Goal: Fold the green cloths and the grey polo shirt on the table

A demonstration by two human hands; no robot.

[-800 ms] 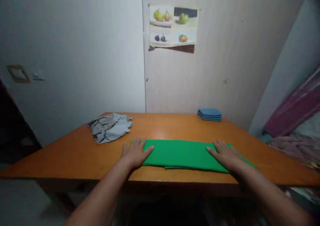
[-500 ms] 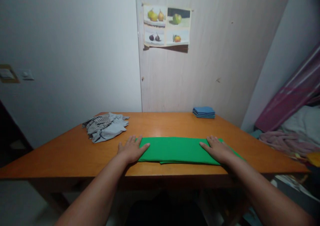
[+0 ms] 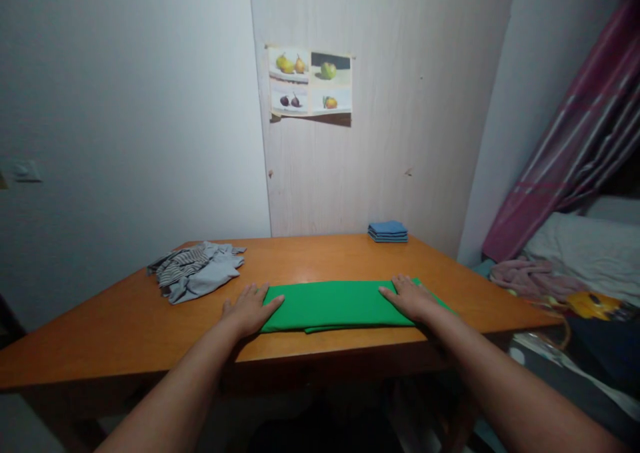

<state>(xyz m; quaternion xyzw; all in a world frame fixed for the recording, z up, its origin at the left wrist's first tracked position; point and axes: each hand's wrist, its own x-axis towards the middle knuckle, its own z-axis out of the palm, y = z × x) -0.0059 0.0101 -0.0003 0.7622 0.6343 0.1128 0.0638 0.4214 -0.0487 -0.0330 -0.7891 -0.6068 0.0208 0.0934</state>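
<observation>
A green cloth (image 3: 335, 305), folded into a long flat strip, lies near the front edge of the wooden table (image 3: 300, 258). My left hand (image 3: 250, 309) rests on its left end, fingers spread and pointing away from me. On the right end lies my right hand (image 3: 411, 298), also flat with the thumb stretched inward. Part of the cloth shows beyond that right hand. A lower layer peeks out along the near edge. Neither hand grips the fabric.
At the back left lies a crumpled heap of grey and striped clothing (image 3: 197, 269). A folded blue cloth stack (image 3: 388, 232) sits at the far right edge. Right of the table are a pink curtain (image 3: 545, 146) and piled bedding (image 3: 575, 246). Fruit pictures (image 3: 310, 86) hang on the wall.
The view has turned to the right and tilted slightly up, so everything sits farther left and lower. Both hands stay flat on the ends of the green cloth, which looks the same.
</observation>
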